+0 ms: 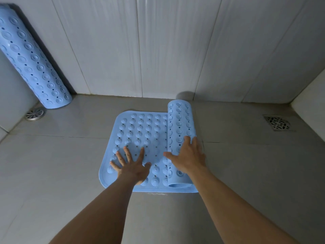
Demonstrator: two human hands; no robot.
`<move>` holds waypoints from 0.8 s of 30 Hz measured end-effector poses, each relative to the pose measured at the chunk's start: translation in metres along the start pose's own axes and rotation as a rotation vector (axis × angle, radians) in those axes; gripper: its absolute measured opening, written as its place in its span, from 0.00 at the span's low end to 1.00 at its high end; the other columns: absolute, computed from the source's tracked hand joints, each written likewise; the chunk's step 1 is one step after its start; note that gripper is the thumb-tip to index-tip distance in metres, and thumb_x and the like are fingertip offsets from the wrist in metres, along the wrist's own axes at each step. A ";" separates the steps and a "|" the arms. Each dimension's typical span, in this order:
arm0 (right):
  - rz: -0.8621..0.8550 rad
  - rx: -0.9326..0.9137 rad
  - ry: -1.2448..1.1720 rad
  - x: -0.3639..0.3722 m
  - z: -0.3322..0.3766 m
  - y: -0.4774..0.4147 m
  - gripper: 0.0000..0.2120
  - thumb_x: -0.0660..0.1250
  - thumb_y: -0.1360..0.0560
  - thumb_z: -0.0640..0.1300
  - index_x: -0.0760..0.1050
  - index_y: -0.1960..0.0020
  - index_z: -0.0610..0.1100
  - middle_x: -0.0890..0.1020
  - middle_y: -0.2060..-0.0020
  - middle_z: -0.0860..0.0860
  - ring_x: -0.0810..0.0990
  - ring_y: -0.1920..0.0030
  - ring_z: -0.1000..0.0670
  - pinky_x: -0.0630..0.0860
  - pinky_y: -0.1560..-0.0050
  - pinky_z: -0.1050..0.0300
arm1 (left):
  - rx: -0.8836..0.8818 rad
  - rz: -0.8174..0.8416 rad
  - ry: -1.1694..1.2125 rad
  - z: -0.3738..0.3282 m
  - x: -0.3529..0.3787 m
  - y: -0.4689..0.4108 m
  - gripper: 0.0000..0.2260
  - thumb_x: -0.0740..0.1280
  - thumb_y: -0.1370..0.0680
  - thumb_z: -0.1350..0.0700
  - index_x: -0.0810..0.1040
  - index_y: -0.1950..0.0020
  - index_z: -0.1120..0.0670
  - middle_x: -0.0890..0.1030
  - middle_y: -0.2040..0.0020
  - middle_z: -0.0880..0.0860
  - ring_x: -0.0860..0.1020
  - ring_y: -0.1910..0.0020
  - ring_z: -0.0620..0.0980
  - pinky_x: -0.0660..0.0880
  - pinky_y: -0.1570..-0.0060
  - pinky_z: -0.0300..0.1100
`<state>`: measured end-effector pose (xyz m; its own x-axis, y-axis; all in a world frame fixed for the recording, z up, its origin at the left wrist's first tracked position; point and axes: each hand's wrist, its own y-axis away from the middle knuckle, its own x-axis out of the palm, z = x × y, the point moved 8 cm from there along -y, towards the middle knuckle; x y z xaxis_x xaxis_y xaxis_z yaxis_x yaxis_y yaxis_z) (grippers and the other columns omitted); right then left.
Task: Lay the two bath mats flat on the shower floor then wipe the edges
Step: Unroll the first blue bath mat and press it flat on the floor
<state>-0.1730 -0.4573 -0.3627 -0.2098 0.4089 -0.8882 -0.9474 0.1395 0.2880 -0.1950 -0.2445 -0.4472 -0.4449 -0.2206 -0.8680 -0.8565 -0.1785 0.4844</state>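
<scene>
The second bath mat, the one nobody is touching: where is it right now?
In the head view the rolled-up mat leans against the tiled wall at far left, its lower end on the floor beside the round drain.

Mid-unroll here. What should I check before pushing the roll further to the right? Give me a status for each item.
1. Left hand pressed flat on the unrolled part of the light blue rubber bath mat: ok.
2. Right hand resting on the mat's rolled part: ok.
3. Grey floor tiles to the right of the roll bare: ok.
4. Mat will stop short of the square metal drain: cannot tell.
5. First mat fully flat: not ok, its right part is rolled.
6. Second blue mat laid: not ok, it leans rolled in the left corner by the round metal drain.
</scene>
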 end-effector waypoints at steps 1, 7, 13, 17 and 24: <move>-0.017 -0.003 0.028 -0.002 -0.003 -0.001 0.46 0.68 0.31 0.69 0.55 0.25 0.45 0.60 0.26 0.43 0.62 0.27 0.40 0.67 0.32 0.39 | -0.002 -0.012 0.002 0.000 0.000 0.000 0.31 0.44 0.21 0.31 0.32 0.24 0.34 0.25 0.24 0.59 0.27 0.27 0.68 0.34 0.31 0.73; -0.026 -0.016 0.030 -0.013 -0.021 -0.007 0.44 0.66 0.25 0.54 0.40 0.20 0.51 0.50 0.22 0.38 0.56 0.24 0.35 0.63 0.28 0.40 | 0.066 -0.175 0.011 -0.031 -0.012 0.006 0.29 0.47 0.19 0.41 0.40 0.19 0.43 0.37 0.19 0.58 0.37 0.22 0.64 0.41 0.30 0.74; 0.014 -0.007 0.078 -0.021 -0.046 -0.018 0.35 0.58 0.21 0.47 0.46 0.19 0.53 0.40 0.20 0.40 0.49 0.22 0.33 0.53 0.25 0.33 | 0.087 -0.169 0.031 -0.066 -0.005 0.003 0.32 0.43 0.22 0.29 0.39 0.21 0.37 0.36 0.19 0.56 0.35 0.23 0.68 0.34 0.32 0.72; -0.050 -0.039 0.079 -0.027 -0.059 -0.020 0.32 0.54 0.20 0.52 0.51 0.19 0.44 0.46 0.20 0.40 0.49 0.21 0.37 0.54 0.25 0.34 | 0.162 -0.195 -0.003 -0.092 -0.006 0.005 0.27 0.49 0.17 0.42 0.43 0.20 0.39 0.38 0.19 0.57 0.37 0.22 0.65 0.40 0.29 0.73; -0.070 -0.042 0.045 -0.028 -0.086 -0.025 0.43 0.62 0.22 0.59 0.44 0.19 0.41 0.46 0.20 0.37 0.47 0.21 0.36 0.54 0.25 0.34 | 0.195 -0.143 -0.015 -0.138 0.014 0.015 0.26 0.45 0.16 0.42 0.42 0.19 0.42 0.37 0.19 0.56 0.35 0.22 0.65 0.38 0.28 0.71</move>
<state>-0.1639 -0.5502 -0.3759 -0.1526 0.3585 -0.9210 -0.9693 0.1276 0.2103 -0.1779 -0.3830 -0.4366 -0.3183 -0.1919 -0.9284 -0.9447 -0.0177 0.3276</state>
